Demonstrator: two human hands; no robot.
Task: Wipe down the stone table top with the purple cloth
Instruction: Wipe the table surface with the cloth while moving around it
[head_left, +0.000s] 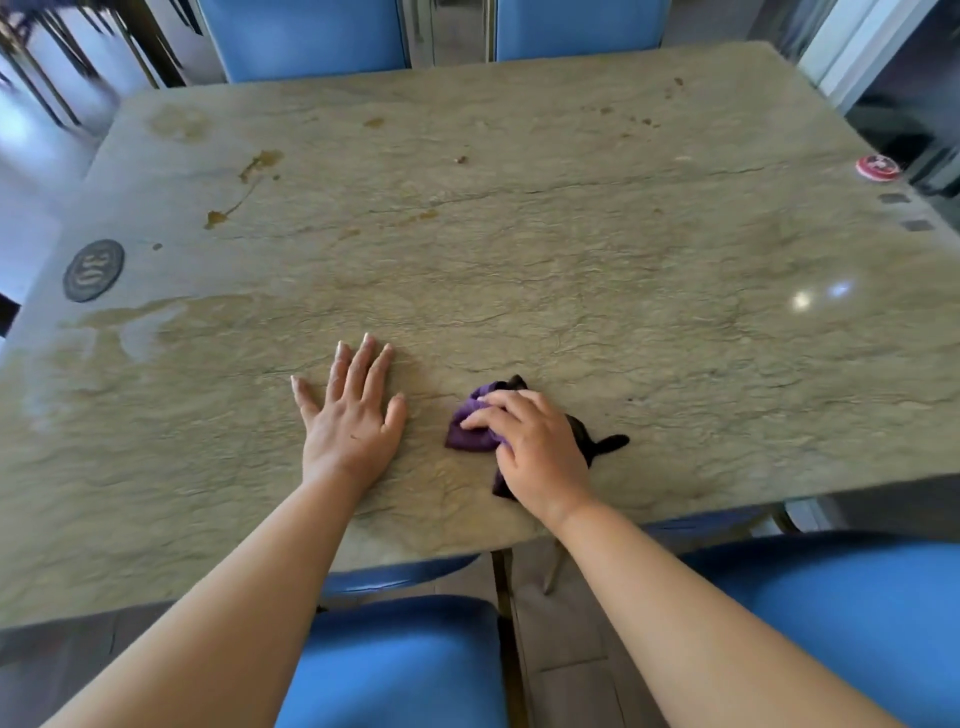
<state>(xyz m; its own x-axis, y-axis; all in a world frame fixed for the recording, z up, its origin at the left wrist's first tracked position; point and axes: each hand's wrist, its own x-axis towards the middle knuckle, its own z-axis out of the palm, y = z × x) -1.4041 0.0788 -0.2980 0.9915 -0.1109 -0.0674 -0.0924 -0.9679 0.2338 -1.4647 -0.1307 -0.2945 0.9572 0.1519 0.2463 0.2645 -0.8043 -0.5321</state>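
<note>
Cloth: purple cloth (470, 434), bunched up, lying on the stone near the table's near edge; its purple part sticks out past the fingertips of the hand on it, and darker folds show beyond the knuckles and beside the wrist.
Right hand: right hand (530, 447) sits on top of the cloth, fingers (485, 415) curled down over it and gripping the bunch against the stone.
Left hand: left hand (350, 415) lies flat on the table just beside the cloth, not touching it; fingers straight and slightly spread, palm down, holding nothing.
Table: stone table top (571, 260), greenish and veined; a wet-looking sheen lies out past the left hand's little finger.
Stains: brown spill marks (249, 182) well beyond the left fingertips, towards the far left; smaller brown spots scattered farther across.
Disc: dark round disc (93, 270) at the left edge, well apart from both hands.
Red item: red round object (878, 167) at the far right edge, blurred.
Chairs: blue chairs (395, 665) below the wrists at the near side, and more at the far side.
</note>
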